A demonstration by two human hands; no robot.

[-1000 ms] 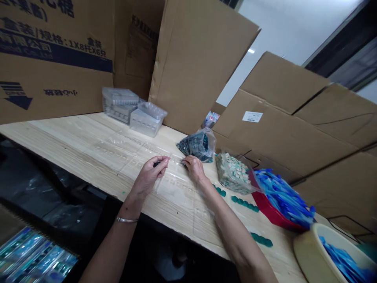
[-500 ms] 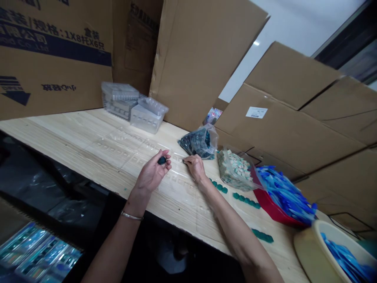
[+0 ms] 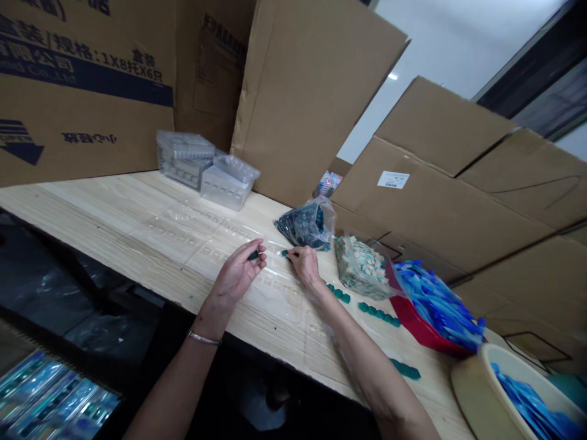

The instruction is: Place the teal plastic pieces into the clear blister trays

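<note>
Left hand (image 3: 237, 275) curled shut on a small dark-teal plastic piece (image 3: 253, 255). Right hand (image 3: 305, 266) pinching a second teal piece (image 3: 285, 253). Both pieces over a clear plastic blister tray (image 3: 206, 247) on the pale wooden bench (image 3: 92, 211).

Behind: cartons (image 3: 92, 91) stand along the table's (image 3: 92, 208) far edge and right side.
Upper left of the table: plastic trays (image 3: 184, 160) sit side by side, against the cartons.
Middle: a clear sheet (image 3: 197, 235) lies flat on the table.
Right of the sheet: two bags (image 3: 305, 226) (image 3: 360, 269) sit side by side, with a row of pieces (image 3: 378, 315) in front.
Far right: a tray (image 3: 408, 324) sits beyond the bags.
Lower right corner: a tub (image 3: 477, 385) sits at the table's end.
</note>
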